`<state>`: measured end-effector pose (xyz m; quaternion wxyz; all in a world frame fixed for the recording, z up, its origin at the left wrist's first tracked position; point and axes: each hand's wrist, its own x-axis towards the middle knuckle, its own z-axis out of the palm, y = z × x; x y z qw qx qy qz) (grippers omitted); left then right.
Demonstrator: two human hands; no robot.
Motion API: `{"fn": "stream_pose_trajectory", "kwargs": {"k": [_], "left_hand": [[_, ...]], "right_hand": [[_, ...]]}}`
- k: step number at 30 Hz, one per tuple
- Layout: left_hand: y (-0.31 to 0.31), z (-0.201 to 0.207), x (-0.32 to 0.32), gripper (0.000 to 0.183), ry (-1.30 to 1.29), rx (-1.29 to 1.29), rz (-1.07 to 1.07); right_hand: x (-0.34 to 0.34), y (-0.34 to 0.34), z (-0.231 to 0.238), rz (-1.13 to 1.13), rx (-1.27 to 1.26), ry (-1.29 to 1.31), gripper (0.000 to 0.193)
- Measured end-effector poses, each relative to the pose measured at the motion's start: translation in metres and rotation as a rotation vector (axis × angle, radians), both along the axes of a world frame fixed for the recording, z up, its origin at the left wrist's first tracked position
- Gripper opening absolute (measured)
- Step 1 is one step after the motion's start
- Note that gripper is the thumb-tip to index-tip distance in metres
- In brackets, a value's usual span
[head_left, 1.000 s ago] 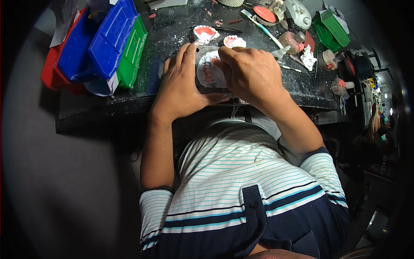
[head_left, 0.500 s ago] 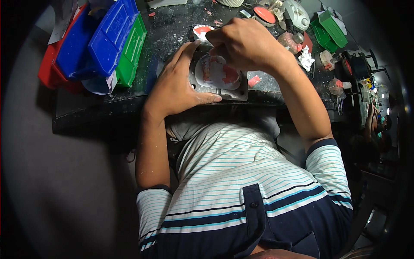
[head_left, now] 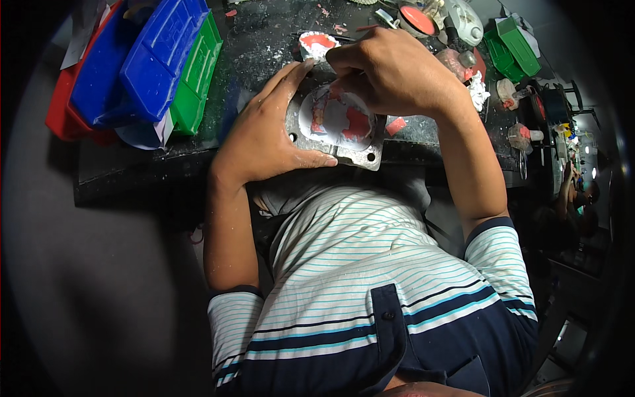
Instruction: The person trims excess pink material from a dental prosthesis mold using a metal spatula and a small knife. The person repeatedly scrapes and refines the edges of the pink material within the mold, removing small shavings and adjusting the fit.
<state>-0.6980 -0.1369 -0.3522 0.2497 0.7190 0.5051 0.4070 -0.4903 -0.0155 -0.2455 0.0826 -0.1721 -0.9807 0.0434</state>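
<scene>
A grey metal dental flask half (head_left: 360,157) sits at the bench's near edge, filled with white plaster (head_left: 337,119) that carries patches of pink wax (head_left: 358,124). My left hand (head_left: 268,132) grips its left side, thumb along the near edge and fingers round the far corner. Over the far right part of the flask, my right hand (head_left: 390,73) is closed with fingers curled down. What it holds is hidden under the fingers; a thin reddish-brown end shows beyond the knuckles. Just past the flask lies a white plaster piece with a pink centre (head_left: 319,45).
Blue (head_left: 155,66), red (head_left: 63,99) and green (head_left: 198,86) bins stand at the left. A pink wax scrap (head_left: 395,126) lies right of the flask. Farther right are a round tin with pink contents (head_left: 418,20), crumpled white paper (head_left: 477,91) and another green bin (head_left: 512,47).
The flask has turned slightly, and its near right corner now shows more. My right hand has shifted a little to the right, uncovering more plaster. My left hand keeps its grip.
</scene>
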Motion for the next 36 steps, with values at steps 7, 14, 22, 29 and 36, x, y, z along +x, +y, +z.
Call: {"fn": "stream_pose_trajectory", "kwargs": {"k": [7,14,22,29,36], "left_hand": [[0.001,-0.001,-0.001,0.133,-0.022,-0.012,-0.017],[0.000,0.001,-0.002,0.131,0.002,-0.021,-0.010],[0.004,0.000,-0.003,0.129,0.029,-0.004,-0.029],[-0.003,-0.003,0.003,0.121,-0.108,-0.023,0.009],[-0.003,-0.004,-0.003,0.106,-0.022,0.029,-0.050]], "right_hand": [[0.003,0.011,-0.002,0.038,-0.003,-0.001,0.012],[0.003,0.014,-0.008,0.026,0.022,-0.001,0.014],[-0.005,0.024,-0.017,0.049,-0.033,-0.004,0.020],[0.011,0.010,-0.013,-0.029,-0.054,0.163,0.020],[0.032,-0.008,-0.016,-0.161,-0.130,0.273,0.021]]}}
